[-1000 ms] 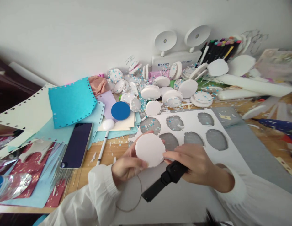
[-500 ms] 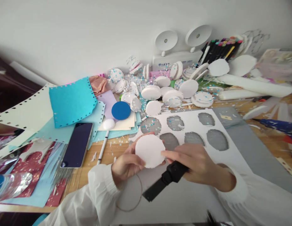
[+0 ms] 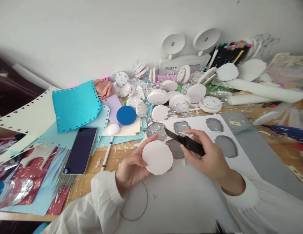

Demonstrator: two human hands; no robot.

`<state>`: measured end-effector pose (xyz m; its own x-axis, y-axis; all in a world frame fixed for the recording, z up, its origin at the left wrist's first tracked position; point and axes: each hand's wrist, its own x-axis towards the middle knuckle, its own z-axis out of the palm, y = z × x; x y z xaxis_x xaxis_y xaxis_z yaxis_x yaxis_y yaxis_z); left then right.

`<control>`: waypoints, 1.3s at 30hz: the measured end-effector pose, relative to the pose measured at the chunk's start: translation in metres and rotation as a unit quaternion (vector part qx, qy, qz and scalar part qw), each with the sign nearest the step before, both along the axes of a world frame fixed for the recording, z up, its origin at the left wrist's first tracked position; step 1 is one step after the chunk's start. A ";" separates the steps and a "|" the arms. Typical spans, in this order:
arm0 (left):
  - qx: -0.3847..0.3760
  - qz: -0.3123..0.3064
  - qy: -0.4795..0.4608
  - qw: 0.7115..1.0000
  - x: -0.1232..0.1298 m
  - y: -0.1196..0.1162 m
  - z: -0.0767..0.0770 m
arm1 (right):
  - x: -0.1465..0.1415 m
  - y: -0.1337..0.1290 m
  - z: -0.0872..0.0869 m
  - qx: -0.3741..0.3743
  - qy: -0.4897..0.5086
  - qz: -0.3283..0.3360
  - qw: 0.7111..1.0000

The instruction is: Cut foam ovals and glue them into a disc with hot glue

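Note:
My left hand (image 3: pixel 133 165) holds a white disc (image 3: pixel 158 157) with a slightly ragged edge, its thumb at the near left rim and its fingers behind. To the right, my right hand (image 3: pixel 207 156) grips a black knife (image 3: pixel 190 143) by its handle. The blade points up and left, above the disc's right edge and apart from it. Under both hands lies a white foam sheet (image 3: pixel 180 201) with several rounded holes along its far part and a thin circle outlined near its left side.
A phone (image 3: pixel 80 150), a blue disc (image 3: pixel 126 115) and coloured sheets (image 3: pixel 76 105) lie on the left. Many white discs (image 3: pixel 158 97) are heaped along the wall. A twin-head lamp (image 3: pixel 184 63) and markers (image 3: pixel 229 55) stand behind them. A blue glue gun (image 3: pixel 288 130) sits at right.
The knife has swung from pointing down and left to pointing up and left. My right hand's fingertips have come away from the disc, which has turned slightly in my left hand.

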<state>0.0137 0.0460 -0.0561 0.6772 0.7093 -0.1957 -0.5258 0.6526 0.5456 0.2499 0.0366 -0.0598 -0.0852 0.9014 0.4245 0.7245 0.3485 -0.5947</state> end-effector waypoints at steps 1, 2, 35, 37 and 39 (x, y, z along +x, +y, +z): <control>-0.005 0.003 -0.002 1.000 0.000 0.000 0.000 | -0.002 -0.002 0.001 -0.008 0.011 0.012 1.000; -0.009 0.006 0.001 1.000 0.000 -0.001 0.000 | -0.005 -0.004 0.002 -0.014 0.017 0.041 0.999; 0.192 -0.035 0.078 0.978 0.006 -0.005 -0.002 | -0.012 -0.015 0.011 0.105 -0.097 0.153 0.978; 0.189 -0.038 0.072 0.979 0.006 -0.005 -0.003 | -0.012 -0.014 0.009 0.107 -0.108 0.148 0.977; 0.183 -0.040 0.070 0.980 0.006 -0.005 -0.004 | -0.012 -0.014 0.009 0.113 -0.111 0.148 0.976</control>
<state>0.0197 0.0411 -0.0603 0.7183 0.6949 -0.0339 -0.3837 0.4364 0.8138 0.2379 0.0227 -0.0510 -0.4403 0.7089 0.5510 0.6739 0.6665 -0.3190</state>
